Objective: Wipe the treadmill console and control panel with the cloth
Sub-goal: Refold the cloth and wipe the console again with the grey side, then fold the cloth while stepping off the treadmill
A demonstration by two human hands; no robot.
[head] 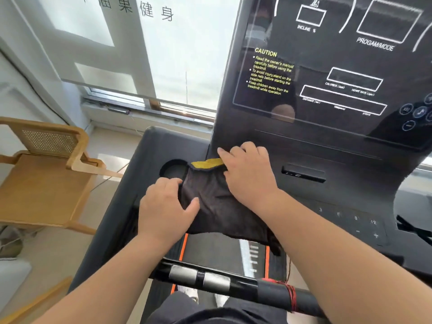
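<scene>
Cloth (pixel 217 206) lay on the console tray (pixel 145 160), long axis running toward the display panel (pixel 327 78) just beyond. Right hand (pixel 250 174) was nearer it, fingers bent over the far hem; left hand (pixel 161 213) pinched the near-left edge.

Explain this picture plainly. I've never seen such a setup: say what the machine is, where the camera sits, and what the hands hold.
It is one view from a camera worn on a person's head, looking forward and down. The black machine is a treadmill; its console rises at right. Below it a dark cloth with a yellow edge lies beside a round cup holder. The left hand grips the cloth's left side; the right hand holds its yellow edge.
</scene>
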